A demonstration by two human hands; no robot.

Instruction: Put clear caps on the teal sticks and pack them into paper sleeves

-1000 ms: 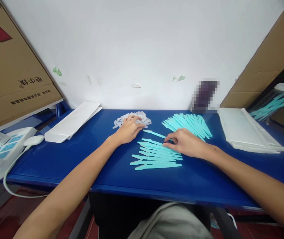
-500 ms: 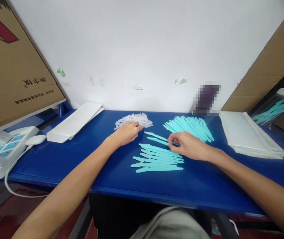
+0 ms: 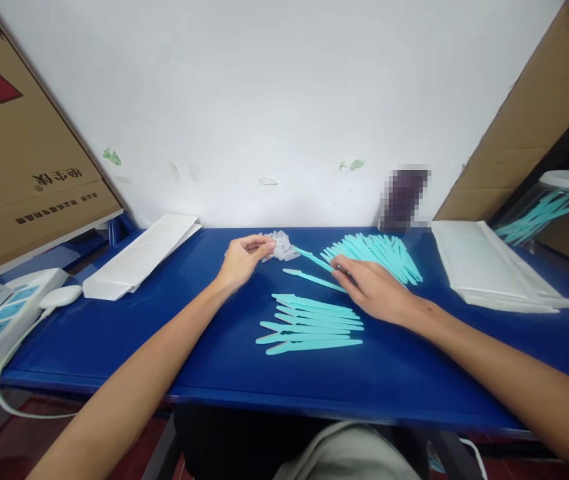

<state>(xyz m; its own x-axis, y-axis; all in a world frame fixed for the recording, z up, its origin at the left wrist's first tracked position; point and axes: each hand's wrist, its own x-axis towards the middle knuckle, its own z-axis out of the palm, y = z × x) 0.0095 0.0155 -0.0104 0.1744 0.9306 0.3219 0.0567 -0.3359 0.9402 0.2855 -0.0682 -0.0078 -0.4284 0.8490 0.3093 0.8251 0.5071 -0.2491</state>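
My right hand [image 3: 369, 287] is closed in a pinch on the handle end of a turquoise eyebrow razor [image 3: 309, 255], whose blade end points left towards my other hand. My left hand [image 3: 244, 259] pinches what looks like a small clear plastic cap, hard to tell from the pile of clear caps [image 3: 284, 245] just behind its fingertips. A second razor [image 3: 309, 277] lies on the table, its right end near my right fingers. Closer to me several razors [image 3: 314, 323] lie in a row, blade ends left. A heap of razors [image 3: 379, 253] sits behind my right hand.
On the blue table [image 3: 139, 347] are white paper sleeves [image 3: 139, 257] at left and white packets [image 3: 494, 267] at right. A white device with a cable [image 3: 59, 297] stands far left. Cardboard boxes [image 3: 39, 153] and a jar of razors [image 3: 549, 207] flank the table; a wall stands behind.
My left hand has drawn back from the cap pile, now pinching with fingertips pointing right. My right hand has lifted one of the two separate razors, its blade end now near the caps. The view has shifted slightly.
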